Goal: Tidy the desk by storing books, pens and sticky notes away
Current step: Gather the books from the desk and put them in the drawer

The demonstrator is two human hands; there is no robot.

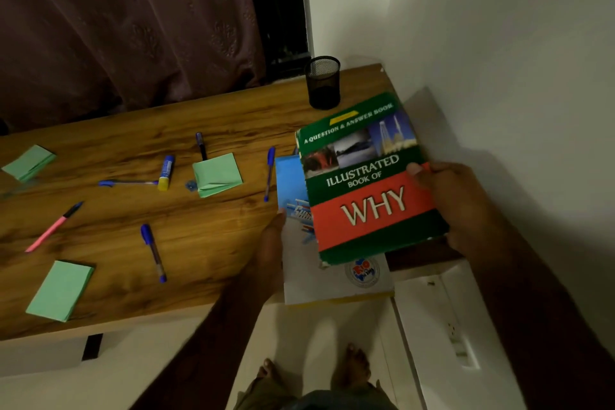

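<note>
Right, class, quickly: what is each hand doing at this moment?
Left hand: grips the white-and-blue book by its left edge.
Right hand: grips the green WHY book by its right edge, thumb on the cover.

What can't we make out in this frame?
Lower book: title, head view, covered by the green book.
Right hand: fingers, head view, hidden under the green book; only the thumb shows.
Left hand: grip, head view, fingers hidden by the lower book.
Pen cup: bottom, head view, dark mesh.
Blue speck beside a sticky pad: head view, too small.
</note>
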